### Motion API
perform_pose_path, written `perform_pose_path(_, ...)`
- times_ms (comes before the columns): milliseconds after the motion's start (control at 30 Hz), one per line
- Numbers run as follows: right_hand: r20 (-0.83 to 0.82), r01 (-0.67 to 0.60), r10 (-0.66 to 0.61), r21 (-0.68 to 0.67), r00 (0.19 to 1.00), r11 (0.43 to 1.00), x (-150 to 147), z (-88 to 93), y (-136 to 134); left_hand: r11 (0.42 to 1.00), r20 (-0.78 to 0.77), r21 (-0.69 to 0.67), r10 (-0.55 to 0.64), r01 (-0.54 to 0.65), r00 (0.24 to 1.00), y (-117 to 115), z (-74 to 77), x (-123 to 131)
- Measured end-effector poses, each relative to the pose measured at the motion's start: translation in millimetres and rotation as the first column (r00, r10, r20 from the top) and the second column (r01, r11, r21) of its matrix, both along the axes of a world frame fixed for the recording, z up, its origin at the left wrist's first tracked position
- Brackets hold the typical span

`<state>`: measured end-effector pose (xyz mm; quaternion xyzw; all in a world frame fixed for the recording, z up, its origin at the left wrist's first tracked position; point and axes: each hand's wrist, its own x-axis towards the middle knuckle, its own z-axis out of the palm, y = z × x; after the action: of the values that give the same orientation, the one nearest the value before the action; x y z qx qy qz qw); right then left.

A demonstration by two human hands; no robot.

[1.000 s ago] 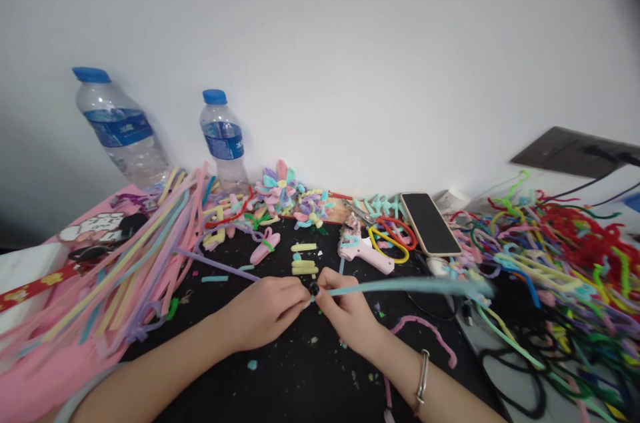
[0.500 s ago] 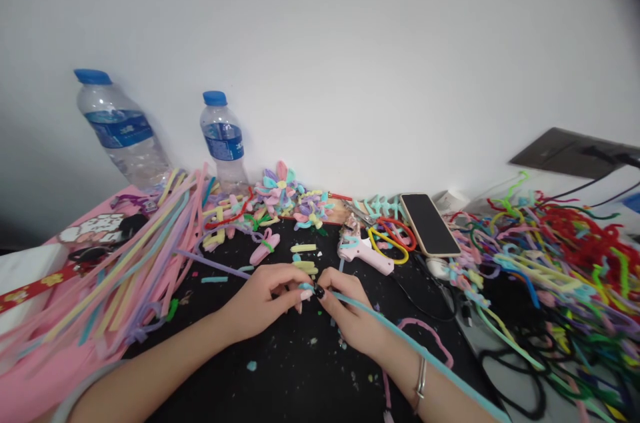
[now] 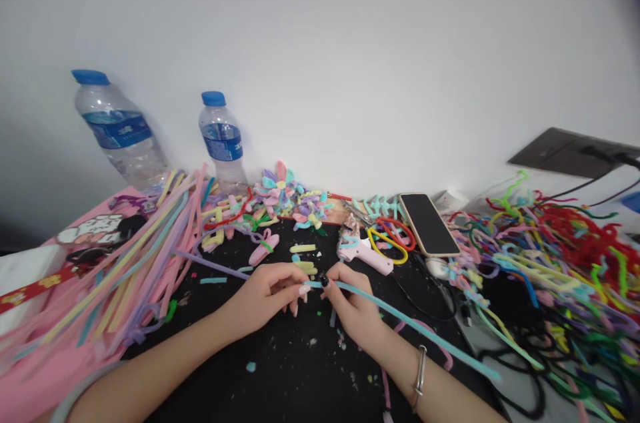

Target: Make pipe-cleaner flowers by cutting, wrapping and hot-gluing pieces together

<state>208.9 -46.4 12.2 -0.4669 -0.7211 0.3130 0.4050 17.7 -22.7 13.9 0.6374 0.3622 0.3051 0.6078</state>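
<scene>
Between thumb and fingertips, my left hand [image 3: 273, 296] pinches one end of a light blue pipe cleaner [image 3: 395, 311]. A short way along, my right hand [image 3: 353, 299] pinches the same stem, and its long free part runs over that hand toward the lower right. A small straight stretch shows between the two pinches. Just beyond my fingers lie short yellow pipe cleaner pieces [image 3: 303, 249]. A pink glue gun [image 3: 367, 256] rests behind my right hand, and a pink folded pipe cleaner loop [image 3: 264, 249] tied with green lies behind my left.
Long pastel pipe cleaners [image 3: 145, 256] heap at left; a tangle of coloured ones [image 3: 565, 263] fills the right. At the back are two water bottles [image 3: 223, 143], pipe cleaner flowers [image 3: 280, 186], scissors [image 3: 390, 243] and a phone [image 3: 430, 224]. Scraps dot the black mat [image 3: 280, 376].
My right hand has shifted slightly right, away from my left, so a short stretch of blue stem now shows between them. The stem's free end has swung up off the right forearm.
</scene>
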Motion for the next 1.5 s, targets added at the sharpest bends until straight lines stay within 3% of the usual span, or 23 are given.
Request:
perform_pose_path(200,-0.095,0.021,-0.025,-0.045,0.995,0.999,5.7,-3.0,4.3,1.000,-0.014,0.000,0.018,-0.018,1.000,0.4,-2.4,-0.6)
perform_pose_path(300,-0.026,0.050,-0.047,0.107,0.999,0.993,17.9,1.7,11.1,0.998,-0.003,-0.004,0.067,-0.067,0.998,2.2,-2.5,-2.0)
perform_pose_path(400,0.055,0.195,-0.215,0.248,0.975,0.949,37.4,6.5,24.7,0.991,0.024,-0.019,0.134,-0.134,0.991,5.2,-2.3,-3.1)
perform_pose_path(500,0.218,0.348,-0.435,0.343,0.874,0.872,58.5,9.0,39.9,0.978,0.053,-0.074,0.198,-0.194,0.979,7.3,-2.5,-2.9)
perform_pose_path(633,0.324,0.369,-0.514,0.413,0.795,0.832,81.5,11.2,52.4,0.944,0.100,-0.203,0.286,-0.262,0.953,7.6,-4.3,-2.1)
perform_pose_path(767,0.454,0.465,-0.623,0.417,0.637,0.781,94.8,12.8,58.5,0.891,0.204,-0.309,0.403,-0.332,0.892,7.7,-4.8,-3.0)
perform_pose_path(933,0.693,0.534,-0.570,0.308,0.441,0.788,97.4,9.4,62.0,0.849,0.225,-0.371,0.475,-0.376,0.851,8.8,-5.8,-2.5)
perform_pose_path(1267,0.788,0.505,-0.518,0.316,0.331,0.803,108.7,2.3,65.8,0.863,0.253,-0.371,0.450,-0.343,0.857,8.1,-3.9,-1.4)
perform_pose_path(1500,0.635,0.527,-0.708,0.506,0.308,0.683,111.9,12.3,63.6,0.864,0.270,-0.364,0.456,-0.349,0.848,8.8,-3.6,-1.2)
